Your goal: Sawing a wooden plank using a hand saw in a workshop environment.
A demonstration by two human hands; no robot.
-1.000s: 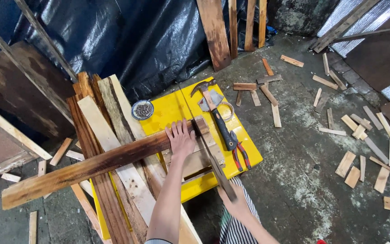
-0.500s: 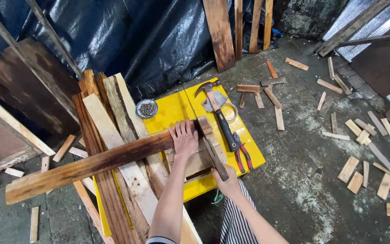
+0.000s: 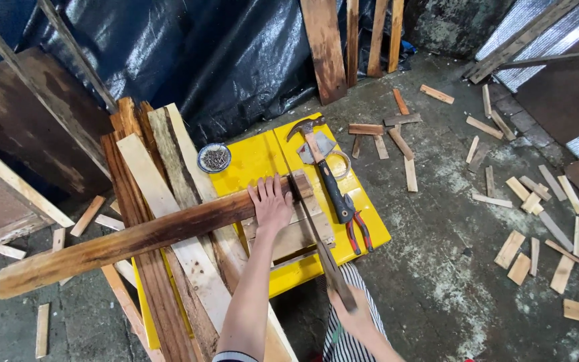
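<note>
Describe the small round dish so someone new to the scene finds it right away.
Start at the yellow table in the middle of the floor. At its far-left corner, beside the stack of long planks, sits the small round dish, pale-rimmed and filled with dark nails. It is the only round container there; the hammer and red-handled pliers lie on the table's right side.

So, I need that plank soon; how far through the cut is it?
In hand: the left hand pins the dark plank on the yellow table, and the right hand holds the saw in the cut near its end. The end piece is still attached. Cut depth is unclear.
</note>
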